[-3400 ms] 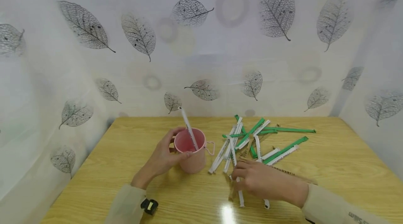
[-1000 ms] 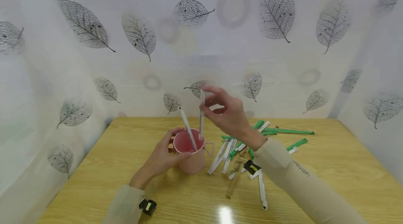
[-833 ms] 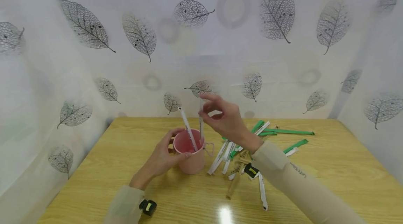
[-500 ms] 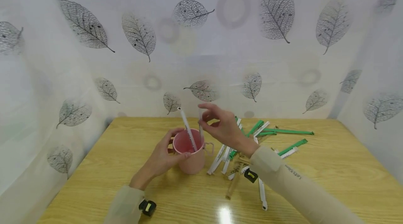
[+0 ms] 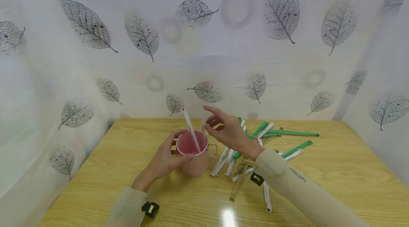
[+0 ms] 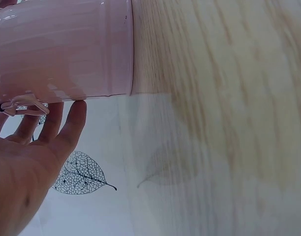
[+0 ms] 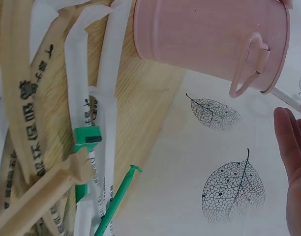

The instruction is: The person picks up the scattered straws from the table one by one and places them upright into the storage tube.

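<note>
A pink cup (image 5: 195,165) with small handles stands on the wooden table. My left hand (image 5: 167,156) grips it from the left, thumb at the front rim and fingers round the far side. In the left wrist view, the fingers (image 6: 67,130) lie along the cup's wall. One white paper-wrapped straw (image 5: 191,131) leans in the cup. A second wrapped straw (image 5: 203,136) stands nearly upright inside the right rim, its lower end hidden. My right hand (image 5: 228,129) pinches its upper part, index finger near the top.
A loose pile of wrapped straws lies right of the cup: white ones (image 5: 220,163), green ones (image 5: 297,149) and brown ones (image 5: 237,188). My right forearm passes over part of it. A leaf-patterned curtain (image 5: 204,42) hangs behind the table.
My right hand has brought a white wrapped straw from the pile to the cup and lowered it inside. In the last half second it shifts slightly right. My left hand stays on the cup.
</note>
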The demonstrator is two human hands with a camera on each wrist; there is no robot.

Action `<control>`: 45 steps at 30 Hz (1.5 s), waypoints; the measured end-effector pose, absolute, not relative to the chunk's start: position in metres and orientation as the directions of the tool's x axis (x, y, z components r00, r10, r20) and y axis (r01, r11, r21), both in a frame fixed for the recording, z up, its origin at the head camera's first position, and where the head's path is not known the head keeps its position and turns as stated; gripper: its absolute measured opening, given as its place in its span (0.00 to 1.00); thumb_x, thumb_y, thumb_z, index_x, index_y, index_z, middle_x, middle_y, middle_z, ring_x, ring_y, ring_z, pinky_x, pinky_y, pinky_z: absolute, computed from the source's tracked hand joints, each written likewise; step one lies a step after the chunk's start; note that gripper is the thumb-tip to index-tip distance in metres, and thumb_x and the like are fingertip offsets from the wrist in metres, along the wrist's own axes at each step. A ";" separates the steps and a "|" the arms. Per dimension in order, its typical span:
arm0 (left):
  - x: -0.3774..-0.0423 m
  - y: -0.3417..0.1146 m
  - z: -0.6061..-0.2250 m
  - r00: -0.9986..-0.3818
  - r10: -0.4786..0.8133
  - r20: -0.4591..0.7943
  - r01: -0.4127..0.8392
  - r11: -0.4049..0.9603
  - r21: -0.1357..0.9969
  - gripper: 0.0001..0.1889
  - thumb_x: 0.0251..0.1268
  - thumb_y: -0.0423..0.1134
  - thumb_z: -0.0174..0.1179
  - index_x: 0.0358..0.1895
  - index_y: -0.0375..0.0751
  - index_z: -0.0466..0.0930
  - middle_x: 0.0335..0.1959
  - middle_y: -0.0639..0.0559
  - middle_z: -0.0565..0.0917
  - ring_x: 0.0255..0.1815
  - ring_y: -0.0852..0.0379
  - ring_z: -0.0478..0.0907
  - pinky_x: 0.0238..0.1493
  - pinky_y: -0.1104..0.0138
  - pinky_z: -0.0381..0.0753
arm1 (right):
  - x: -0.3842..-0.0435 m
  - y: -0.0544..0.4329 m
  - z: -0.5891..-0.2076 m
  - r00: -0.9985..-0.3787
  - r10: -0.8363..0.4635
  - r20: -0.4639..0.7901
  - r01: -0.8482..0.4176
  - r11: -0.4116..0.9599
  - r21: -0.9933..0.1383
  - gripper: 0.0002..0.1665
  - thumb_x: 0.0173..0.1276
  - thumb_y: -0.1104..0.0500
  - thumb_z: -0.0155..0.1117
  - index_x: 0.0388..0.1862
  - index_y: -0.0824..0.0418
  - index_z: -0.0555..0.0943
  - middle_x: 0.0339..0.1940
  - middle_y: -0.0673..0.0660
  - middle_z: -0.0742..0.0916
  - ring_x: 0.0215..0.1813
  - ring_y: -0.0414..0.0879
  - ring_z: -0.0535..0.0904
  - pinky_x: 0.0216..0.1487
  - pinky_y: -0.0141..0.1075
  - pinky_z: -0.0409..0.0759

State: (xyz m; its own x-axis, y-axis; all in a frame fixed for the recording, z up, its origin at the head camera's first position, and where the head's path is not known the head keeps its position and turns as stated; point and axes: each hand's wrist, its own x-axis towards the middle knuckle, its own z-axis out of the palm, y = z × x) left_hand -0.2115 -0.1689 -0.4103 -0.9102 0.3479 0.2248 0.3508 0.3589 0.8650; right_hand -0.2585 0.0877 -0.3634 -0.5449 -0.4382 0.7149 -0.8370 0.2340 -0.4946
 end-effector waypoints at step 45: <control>-0.211 -0.162 -0.411 -0.920 0.301 0.252 0.364 0.416 0.833 0.40 0.59 0.49 0.74 0.73 0.58 0.64 0.62 0.49 0.76 0.55 0.47 0.81 0.50 0.64 0.85 | -0.221 0.200 -0.385 -0.613 -0.774 0.161 -0.782 0.564 -0.265 0.19 0.67 0.71 0.65 0.56 0.60 0.83 0.41 0.53 0.89 0.32 0.30 0.73 0.31 0.26 0.74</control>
State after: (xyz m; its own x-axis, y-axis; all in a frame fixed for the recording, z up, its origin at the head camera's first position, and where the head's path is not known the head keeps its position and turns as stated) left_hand -0.2106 -0.1620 -0.4107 -0.9197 0.3010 0.2522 0.3645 0.4156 0.8333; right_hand -0.2211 0.2000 -0.3852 -0.6126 -0.7737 0.1615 -0.7822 0.5641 -0.2647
